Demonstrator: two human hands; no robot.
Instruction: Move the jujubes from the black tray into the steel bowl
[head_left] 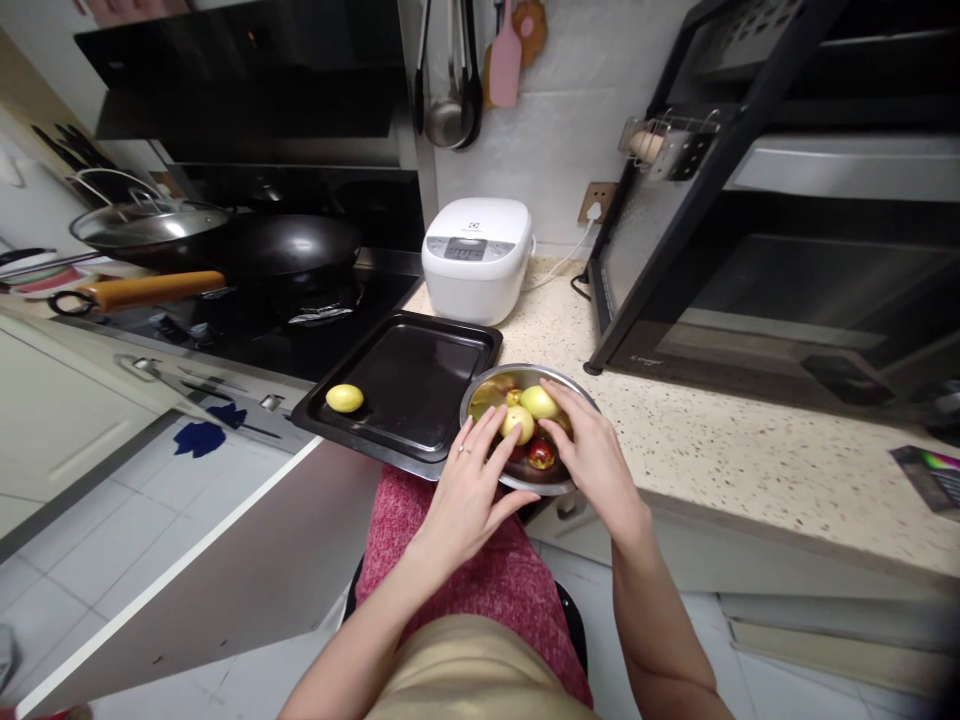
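At the far left, a wok with an orange handle sits on the dark stove, with a lidded pan behind it, both out of the way of your hands.

Next comes a black tray, overhanging the table edge just in front of you, close enough to reach without stretching. One yellow fruit lies alone near its left corner, well apart from the rest. Behind the tray stands a white rice cooker, plugged into the wall.

Just beside the tray's right edge is a steel bowl, also at the table edge, holding several small fruits, yellow-green and red. Both of your hands are over it. Your left hand reaches in from the near side with fingers spread and loosely curved, its fingertips touching a pale fruit in the middle of the bowl; it is not closed around anything. Your right hand comes in from the right, fingers bent down among the fruits beside a larger yellow one. Whether it grips one, you cannot tell, since the fingertips are hidden.

At the right, a large black oven fills the back of the table.
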